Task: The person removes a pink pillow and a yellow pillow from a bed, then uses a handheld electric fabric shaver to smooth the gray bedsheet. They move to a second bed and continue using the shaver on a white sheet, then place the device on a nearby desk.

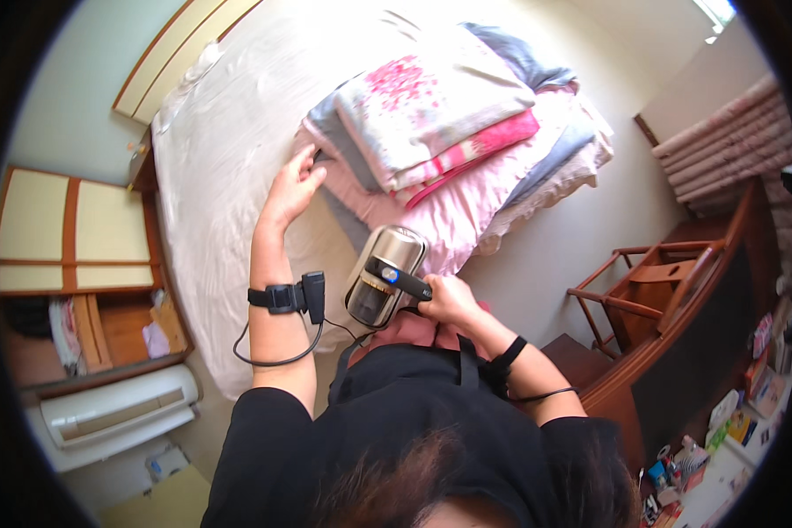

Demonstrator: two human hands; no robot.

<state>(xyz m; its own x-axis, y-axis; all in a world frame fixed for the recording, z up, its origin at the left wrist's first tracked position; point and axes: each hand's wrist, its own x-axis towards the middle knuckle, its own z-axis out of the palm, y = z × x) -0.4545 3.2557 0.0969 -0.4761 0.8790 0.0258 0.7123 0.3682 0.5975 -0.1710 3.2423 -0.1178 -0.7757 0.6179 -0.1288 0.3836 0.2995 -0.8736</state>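
Observation:
My right hand is wrapped round the black handle of a handheld vacuum. It has a metallic body and a clear dust cup, and it is held close in front of me, near the bed's edge. My left hand reaches out over the bed with its fingers apart, holding nothing. Its fingertips are beside the left edge of a pile of folded quilts. The pile is white with a pink pattern on top, with bright pink, pale pink and grey-blue layers below. A white sheet covers the mattress.
A wooden chair and a dark-topped desk stand to the right. Small items crowd a surface at lower right. On the left are a cabinet with open shelves and a white wall-type air conditioner. A curtain hangs far right.

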